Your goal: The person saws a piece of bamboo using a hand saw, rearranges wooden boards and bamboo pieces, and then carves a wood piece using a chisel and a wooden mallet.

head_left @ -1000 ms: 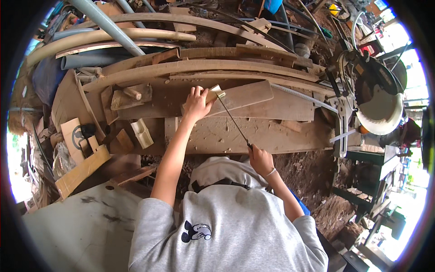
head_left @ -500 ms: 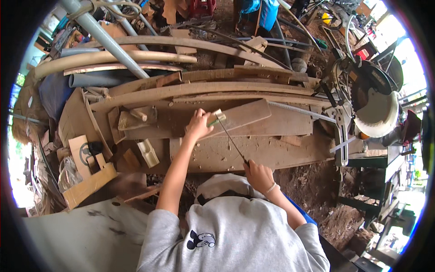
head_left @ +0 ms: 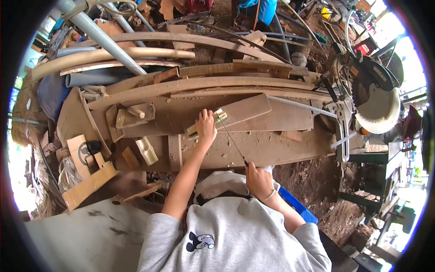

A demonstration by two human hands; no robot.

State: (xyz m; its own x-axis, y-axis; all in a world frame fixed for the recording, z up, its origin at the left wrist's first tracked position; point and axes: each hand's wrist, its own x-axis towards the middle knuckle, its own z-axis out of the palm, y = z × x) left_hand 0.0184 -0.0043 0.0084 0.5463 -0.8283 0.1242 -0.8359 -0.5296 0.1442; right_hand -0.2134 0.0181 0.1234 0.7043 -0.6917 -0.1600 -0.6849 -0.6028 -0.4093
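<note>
My left hand (head_left: 206,127) is closed over a short, pale yellow-green piece (head_left: 220,115) with a glossy end. It holds the piece down on a flat wooden board (head_left: 249,110); part of the piece is hidden under my fingers. My right hand (head_left: 260,181) grips the dark handle of a long thin-bladed tool (head_left: 232,141). Its blade slants up and left, and the tip meets the piece's right end, just beside my left fingers. I cannot tell whether the tool is a saw or a file. A cream grooved block (head_left: 147,151) lies left of my left forearm.
Wood shavings dot the workbench (head_left: 258,154). A wooden block with a peg handle (head_left: 136,116) rests at its left. Long curved timbers (head_left: 204,86) and a grey pipe (head_left: 102,34) lie beyond. A circular-blade saw machine (head_left: 376,104) stands at right. A blue crate (head_left: 297,206) is beside my right forearm.
My left hand has shifted slightly right, and its grip on the pale piece has changed. More of the piece's glossy end and its left end now show. My right hand stays nearly in place.
</note>
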